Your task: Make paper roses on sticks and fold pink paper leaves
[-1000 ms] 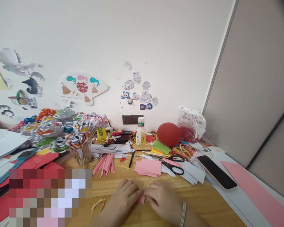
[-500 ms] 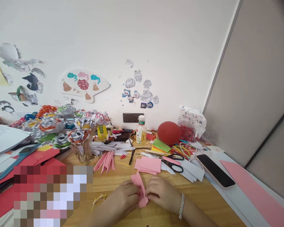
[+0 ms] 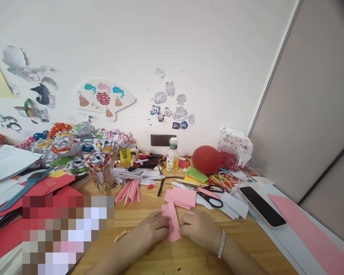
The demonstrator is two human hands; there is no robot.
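Observation:
A piece of pink paper (image 3: 172,225) lies between my hands, with a crease along its length. My left hand (image 3: 153,230) closes its curled fingers on the paper's left edge. From the other side, my right hand (image 3: 197,228) pinches the right edge near the bottom. A silvery bracelet (image 3: 221,244) circles my right wrist. Just beyond the paper sits a stack of pink paper rectangles (image 3: 183,196). Folded pink strips (image 3: 129,192) lie in a loose group to the left. My thumbs are partly hidden.
Black-handled scissors (image 3: 213,196) and white paper slips (image 3: 232,204) lie right of the stack. A phone (image 3: 262,206) rests farther right. At the back stand a bottle (image 3: 172,158), a red balloon (image 3: 206,159) and a cup of paper flowers (image 3: 101,179). Yellow ties (image 3: 122,235) lie at left.
The pink paper has turned more upright and now lies flatter and wider between my hands. Both hands still hold its edges. The view has shifted slightly.

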